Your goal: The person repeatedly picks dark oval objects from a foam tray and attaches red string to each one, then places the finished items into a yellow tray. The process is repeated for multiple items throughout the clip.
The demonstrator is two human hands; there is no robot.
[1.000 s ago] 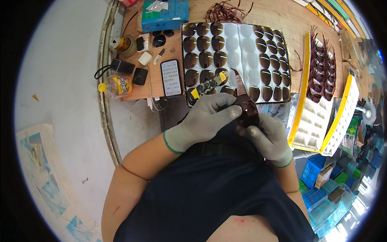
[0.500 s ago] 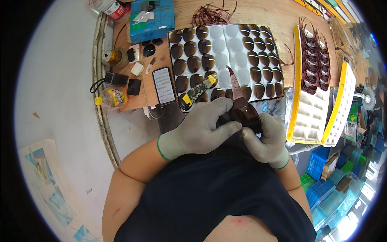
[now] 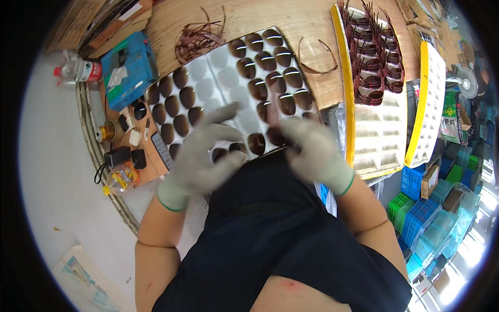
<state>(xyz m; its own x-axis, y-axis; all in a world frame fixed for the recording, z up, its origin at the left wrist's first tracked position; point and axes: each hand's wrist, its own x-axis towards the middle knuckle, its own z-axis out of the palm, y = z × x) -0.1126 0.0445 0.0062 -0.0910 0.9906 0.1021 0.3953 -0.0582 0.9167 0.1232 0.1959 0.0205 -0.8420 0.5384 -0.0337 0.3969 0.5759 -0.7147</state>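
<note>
- The left hand (image 3: 200, 156), in a grey glove, is hovering with its fingers spread wide over the near edge of the white lens tray (image 3: 228, 88); it is blurred and seems to be gripping nothing.
- The right hand (image 3: 314, 151), gloved too, is hanging just right of the left one, over the tray's near right corner; blur is hiding whether its fingers are pinching anything.
- Dark brown lenses (image 3: 260, 88) are lying in the tray's pockets just beyond both hands, with several pockets between them showing bare white.
- A single brown frame (image 3: 317, 60) is resting on the wooden bench (image 3: 270, 18) beyond the right hand, past the tray's far right edge.
- Right of the right hand, a yellow-edged tray (image 3: 374, 130) is carrying a stack of brown frames (image 3: 366, 57) at its far end.
- Beyond the left hand, a tangle of brown temple arms (image 3: 195, 39) is lying by the tray's far edge.
- Left of the left hand, a blue box (image 3: 127, 70), a bottle (image 3: 78, 70) and a small yellow bottle (image 3: 122, 177) are sitting along the bench's rim.
</note>
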